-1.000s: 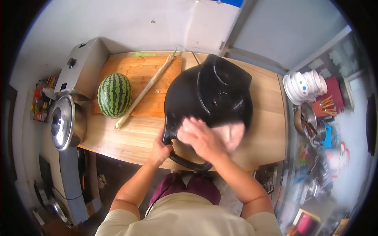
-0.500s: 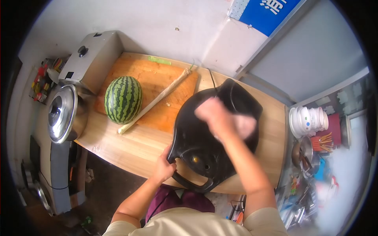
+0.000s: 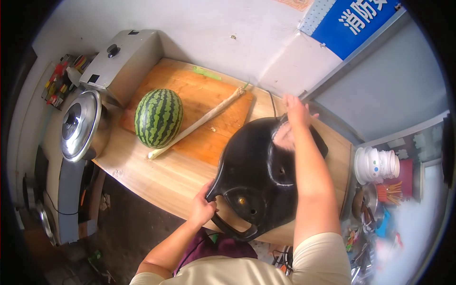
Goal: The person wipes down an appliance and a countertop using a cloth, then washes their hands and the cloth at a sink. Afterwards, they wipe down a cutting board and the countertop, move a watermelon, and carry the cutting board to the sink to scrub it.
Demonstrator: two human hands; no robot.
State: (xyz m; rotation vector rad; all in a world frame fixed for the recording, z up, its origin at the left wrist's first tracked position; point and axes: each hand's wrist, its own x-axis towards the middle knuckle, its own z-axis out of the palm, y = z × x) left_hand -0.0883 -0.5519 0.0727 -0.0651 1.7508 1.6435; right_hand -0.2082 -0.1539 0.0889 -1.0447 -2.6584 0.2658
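Observation:
A black appliance (image 3: 247, 147) with a looped handle, a small brass-coloured knob and a glossy recess lies on the wooden table in front of me. My left hand (image 3: 204, 206) is closed round the left part of its handle. My right hand (image 3: 298, 112) is at the appliance's far edge, fingers stretched out and thumb apart. Below that wrist a pale pink patch (image 3: 283, 137) shows in the recess; I cannot tell whether it is a cloth or a reflection. My right forearm hides the appliance's right side.
A watermelon (image 3: 158, 118) and a long pale stalk (image 3: 199, 122) lie on the wooden chopping board (image 3: 194, 90). At left are a lidded steel pot (image 3: 81, 126) and a metal box (image 3: 121, 59). Stacked white bowls (image 3: 377, 165) stand at right. A cord (image 3: 273, 102) runs behind the appliance.
My right hand has moved from over the black appliance's middle to its far edge. My left hand keeps its hold on the handle. The whole view has shifted slightly.

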